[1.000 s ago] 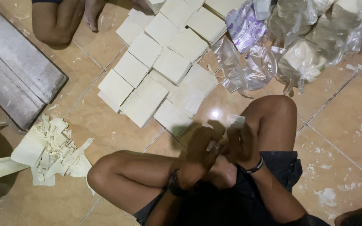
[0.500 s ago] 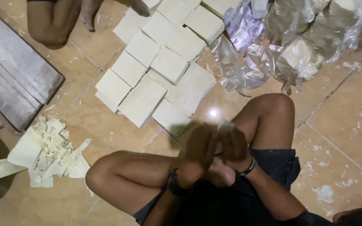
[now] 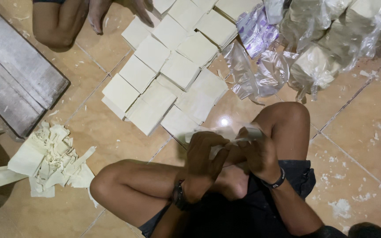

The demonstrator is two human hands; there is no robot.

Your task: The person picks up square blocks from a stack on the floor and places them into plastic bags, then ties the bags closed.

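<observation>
Pale sheet: held above the crossed legs, gripped by left hand and right hand, both clenched on it. Square blocks: laid on floor at 12 o'clock. Bags: 1 o'clock. Scraps: 9 o'clock.

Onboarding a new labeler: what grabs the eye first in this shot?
First, the spread of pale square stacks laid edge to edge on the tiled floor at top centre. Next, the left hand and right hand low in the middle, both gripping a pale sheet above crossed legs. Then the clear plastic bags at top right and the heap of scraps at left.
</observation>
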